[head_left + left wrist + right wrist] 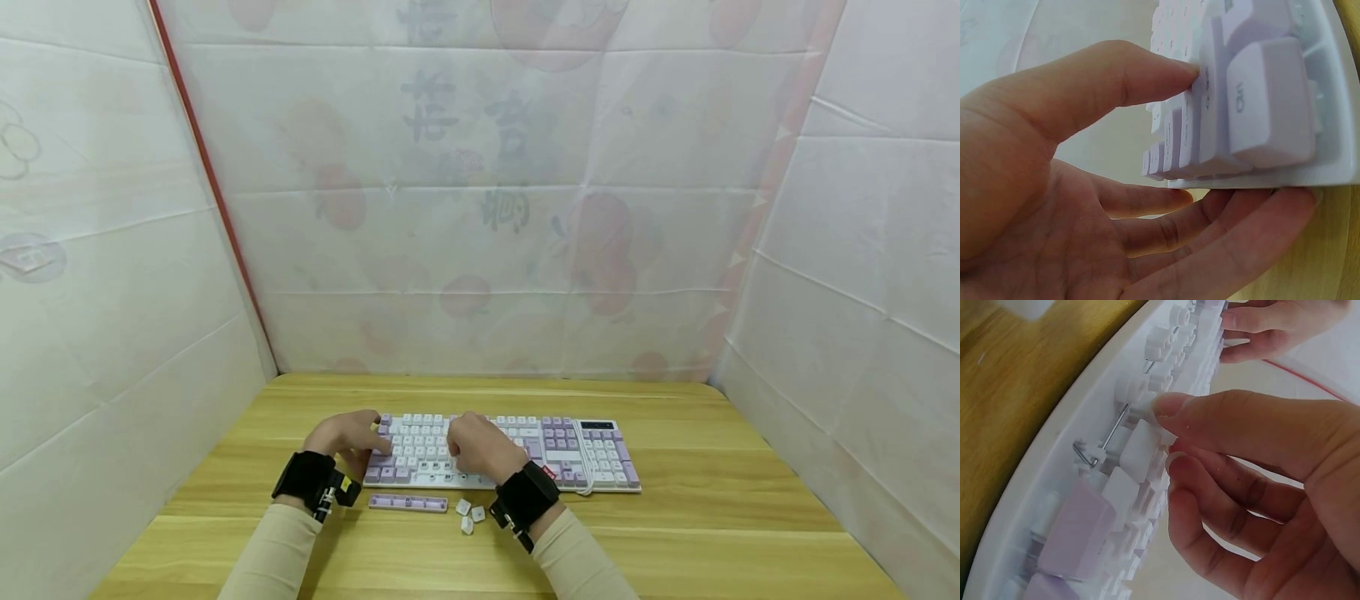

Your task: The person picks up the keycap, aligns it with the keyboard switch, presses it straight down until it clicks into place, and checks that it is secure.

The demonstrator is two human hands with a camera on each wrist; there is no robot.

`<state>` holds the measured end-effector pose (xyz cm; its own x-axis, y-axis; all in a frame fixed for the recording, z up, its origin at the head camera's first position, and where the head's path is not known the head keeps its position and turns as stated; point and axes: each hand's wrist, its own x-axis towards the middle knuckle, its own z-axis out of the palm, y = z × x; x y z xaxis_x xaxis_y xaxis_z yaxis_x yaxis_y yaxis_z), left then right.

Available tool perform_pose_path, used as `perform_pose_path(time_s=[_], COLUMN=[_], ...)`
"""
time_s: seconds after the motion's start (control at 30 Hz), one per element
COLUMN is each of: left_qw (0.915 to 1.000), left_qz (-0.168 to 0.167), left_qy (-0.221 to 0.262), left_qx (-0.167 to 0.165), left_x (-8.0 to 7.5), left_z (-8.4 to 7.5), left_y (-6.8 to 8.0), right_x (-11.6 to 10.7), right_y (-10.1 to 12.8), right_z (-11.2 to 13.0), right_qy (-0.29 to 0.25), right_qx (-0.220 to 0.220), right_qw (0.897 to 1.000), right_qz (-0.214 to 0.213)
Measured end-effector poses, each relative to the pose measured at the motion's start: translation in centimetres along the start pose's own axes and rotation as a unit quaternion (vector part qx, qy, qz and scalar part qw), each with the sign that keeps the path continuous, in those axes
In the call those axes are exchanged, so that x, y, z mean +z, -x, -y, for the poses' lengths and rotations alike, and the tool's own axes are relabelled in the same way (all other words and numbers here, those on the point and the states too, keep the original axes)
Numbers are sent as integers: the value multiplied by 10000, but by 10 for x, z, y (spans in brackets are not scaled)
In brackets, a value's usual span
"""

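A white and lilac keyboard (562, 457) lies on the table. My left hand (347, 435) holds its left end, thumb on top against the lilac keys and the other fingers along the side edge. Over the lower middle of the keyboard is my right hand (483, 446). Its thumb and curled index finger pinch a white keycap (1167, 436) in the bottom rows. Bare switch mounts (1159, 345) and a metal stabilizer wire (1113, 428) show beside the fingertips. In front of the keyboard, a long lilac spacebar keycap (408, 502) lies with its hollow underside up.
Three loose white keycaps (477, 514) sit together on the wooden table (712, 533), right of the spacebar keycap. A bundled white cable (583, 458) crosses the keyboard near the number pad, with a red tag (549, 472) beside it. White cloth walls (480, 250) surround the table.
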<state>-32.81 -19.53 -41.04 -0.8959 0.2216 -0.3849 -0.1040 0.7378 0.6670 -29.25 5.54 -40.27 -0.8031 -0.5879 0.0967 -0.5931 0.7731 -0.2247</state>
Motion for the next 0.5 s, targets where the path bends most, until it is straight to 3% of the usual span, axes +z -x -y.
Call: perform_pose_path(time_s=[0.5], left_qw=[10000], left_qz=[2], left_qy=[-16], left_qx=[94], left_x=[0], left_z=[0], left_y=[0], right_x=[1], right_y=[1], right_z=[3], right_qy=[197], right_qx=[-60], right_qw=[9996], right_qz=[-182])
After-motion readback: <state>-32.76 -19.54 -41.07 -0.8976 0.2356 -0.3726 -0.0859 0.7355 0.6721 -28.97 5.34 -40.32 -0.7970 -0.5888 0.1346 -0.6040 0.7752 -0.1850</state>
